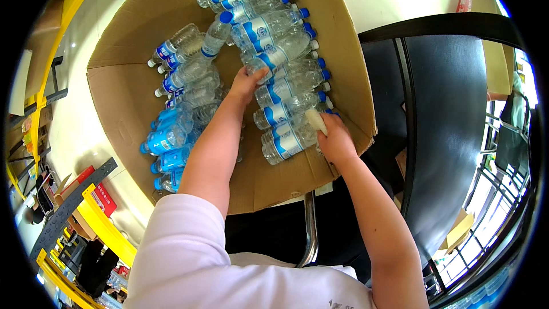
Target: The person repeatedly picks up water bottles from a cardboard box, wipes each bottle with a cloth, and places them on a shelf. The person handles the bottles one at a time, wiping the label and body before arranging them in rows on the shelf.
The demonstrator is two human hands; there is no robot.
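Before me stands a large cardboard box (pixel 124 107) holding many empty-looking clear plastic bottles. My left hand (pixel 248 83) grips the base end of a clear bottle (pixel 274 56) with a blue and white label, on top of the right-hand row. A pale, oblong object (pixel 316 121) is held in my right hand (pixel 336 137), near the box's right wall; its kind I cannot tell. Beneath it lie labelled bottles (pixel 285 141). A blue-capped bottle (pixel 215 34) leans between the two rows. Along the left lie blue-wrapped bottles (pixel 165 139) and white-capped bottles (pixel 171 47).
A black table or cabinet surface (pixel 446 133) adjoins the box on the right. Below the box shows a curved chrome tube (pixel 310 227). Yellow and dark shelving (pixel 103 223) stands at left, near a red carton (pixel 101 193). Pale flooring (pixel 77 137) surrounds the box's left side.
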